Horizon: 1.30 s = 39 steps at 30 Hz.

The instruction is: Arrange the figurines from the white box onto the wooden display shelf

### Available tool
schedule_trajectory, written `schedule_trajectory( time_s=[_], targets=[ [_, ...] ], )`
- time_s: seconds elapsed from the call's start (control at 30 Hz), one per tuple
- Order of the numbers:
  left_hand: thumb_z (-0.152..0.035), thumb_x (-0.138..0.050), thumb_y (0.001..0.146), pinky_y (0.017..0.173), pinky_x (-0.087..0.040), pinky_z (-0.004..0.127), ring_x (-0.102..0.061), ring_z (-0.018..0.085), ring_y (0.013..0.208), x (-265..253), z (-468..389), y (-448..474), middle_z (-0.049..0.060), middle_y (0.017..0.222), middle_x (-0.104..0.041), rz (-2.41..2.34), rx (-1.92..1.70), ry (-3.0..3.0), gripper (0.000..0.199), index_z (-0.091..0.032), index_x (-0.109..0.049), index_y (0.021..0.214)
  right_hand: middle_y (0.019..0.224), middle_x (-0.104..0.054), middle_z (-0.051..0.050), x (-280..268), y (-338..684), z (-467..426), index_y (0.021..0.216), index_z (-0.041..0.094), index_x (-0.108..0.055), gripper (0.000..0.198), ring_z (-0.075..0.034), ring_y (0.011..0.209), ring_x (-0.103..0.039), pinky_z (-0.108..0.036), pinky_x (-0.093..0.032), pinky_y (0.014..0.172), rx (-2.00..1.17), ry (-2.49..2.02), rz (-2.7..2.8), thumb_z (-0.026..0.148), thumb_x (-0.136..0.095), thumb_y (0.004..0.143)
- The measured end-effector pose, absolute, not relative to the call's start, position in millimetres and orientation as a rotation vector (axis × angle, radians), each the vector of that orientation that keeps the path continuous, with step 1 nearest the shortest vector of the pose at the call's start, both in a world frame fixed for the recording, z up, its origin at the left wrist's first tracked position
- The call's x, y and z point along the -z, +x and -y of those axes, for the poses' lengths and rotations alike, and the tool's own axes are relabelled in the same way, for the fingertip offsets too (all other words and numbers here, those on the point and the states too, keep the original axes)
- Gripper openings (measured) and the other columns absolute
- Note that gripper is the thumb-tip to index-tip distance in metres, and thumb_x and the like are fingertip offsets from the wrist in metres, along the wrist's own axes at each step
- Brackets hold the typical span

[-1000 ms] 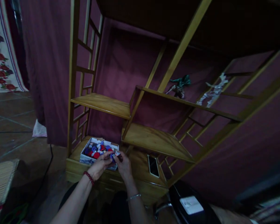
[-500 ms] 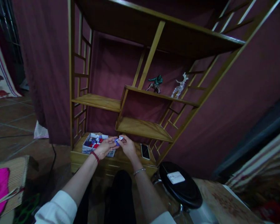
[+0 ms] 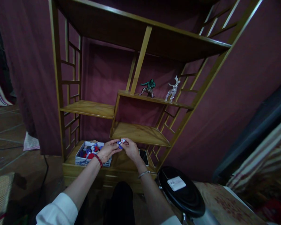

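Between my two hands is a small blue-and-white figurine [image 3: 120, 143], held above the bottom board of the wooden shelf unit. My left hand [image 3: 109, 150], with a red bead bracelet at the wrist, has its fingers closed on the figurine's left side. My right hand [image 3: 131, 149], with a silver bangle at the wrist, pinches it from the right. Left of my hands stands an open patterned box [image 3: 81, 161], full of small blue, white and red pieces; my left hand and wrist overlap its right side.
A phone [image 3: 144, 157] lies right of my right hand, partly hidden by it. On the middle shelf [image 3: 161, 100] stand a green-and-brown figure [image 3: 150, 88] and a clear deer figurine [image 3: 172, 90]. A black round stool [image 3: 181, 193] with a white card stands at the lower right.
My view has shifted, so the shelf and box appear further left and a little lower. Both hands keep the figurine between them, and my right hand now covers part of the phone.
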<state>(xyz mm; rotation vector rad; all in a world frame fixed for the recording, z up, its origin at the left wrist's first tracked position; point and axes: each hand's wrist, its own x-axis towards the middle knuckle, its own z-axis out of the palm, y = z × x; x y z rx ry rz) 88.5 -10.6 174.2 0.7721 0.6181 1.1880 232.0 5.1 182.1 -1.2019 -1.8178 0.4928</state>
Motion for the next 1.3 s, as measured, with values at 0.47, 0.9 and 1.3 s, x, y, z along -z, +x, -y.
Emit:
schedule_trajectory(
  time_s=[0.47, 0.9, 1.3],
  targets=[
    [0.003, -0.055, 0.067, 0.073, -0.051, 0.028, -0.060, 0.011, 0.070, -182, -17, 102, 0.006, 0.075, -0.063, -0.721, -1.253, 0.773, 0.021, -0.010, -0.055, 0.084, 0.079, -0.063, 0.000, -195, 238, -26, 0.089, 0.021, -0.057, 0.019, -0.012, 0.067, -0.058, -0.024, -0.048, 0.064, -0.471, -1.188, 1.812, 0.023, -0.056, 0.070],
    [0.007, -0.054, 0.066, 0.074, -0.051, 0.028, -0.059, 0.009, 0.064, -200, -40, 121, 0.002, 0.066, -0.059, -0.834, -1.327, 0.711, 0.019, -0.011, -0.050, 0.072, 0.088, -0.063, -0.002, -187, 243, -59, 0.094, 0.020, -0.057, 0.027, -0.014, 0.080, -0.059, -0.028, -0.049, 0.074, -0.559, -1.145, 1.689, 0.024, -0.058, 0.068],
    [0.006, -0.056, 0.066, 0.075, -0.050, 0.029, -0.058, 0.009, 0.062, -200, -69, 129, 0.000, 0.063, -0.056, -0.954, -1.328, 0.747, 0.021, -0.011, -0.047, 0.072, 0.096, -0.064, -0.005, -178, 251, -82, 0.099, 0.017, -0.056, 0.035, -0.017, 0.088, -0.060, -0.033, -0.048, 0.082, -0.934, -0.984, 1.595, 0.022, -0.061, 0.064]
  ],
)
